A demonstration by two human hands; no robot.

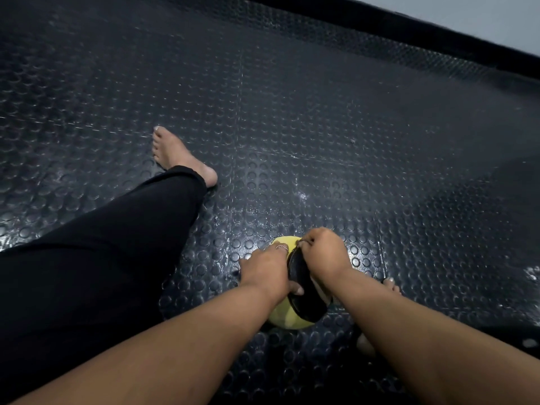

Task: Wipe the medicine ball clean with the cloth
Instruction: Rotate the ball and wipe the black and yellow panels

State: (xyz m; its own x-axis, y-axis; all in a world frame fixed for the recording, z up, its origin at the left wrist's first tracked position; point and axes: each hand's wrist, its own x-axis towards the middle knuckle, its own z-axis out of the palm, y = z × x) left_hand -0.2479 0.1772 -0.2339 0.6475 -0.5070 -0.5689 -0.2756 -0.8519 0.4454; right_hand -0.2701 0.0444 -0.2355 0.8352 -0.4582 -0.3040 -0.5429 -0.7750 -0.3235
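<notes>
Underfoot, the head view shows a black rubber floor (292, 118) studded with raised round dots, its seams visible, glossy under the light, bordered by a dark edge and pale wall (496, 16) at upper right. The yellow-and-black medicine ball (304, 302) sits on the floor between bare feet. The left hand (266, 267) lies spread on its yellow side; the right hand (324, 252) curls over the top. No cloth can be made out.

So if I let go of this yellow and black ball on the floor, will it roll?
Probably: the medicine ball is round and sits on the studded rubber floor, steadied by the left hand and right hand. The studs may slow it.
</notes>
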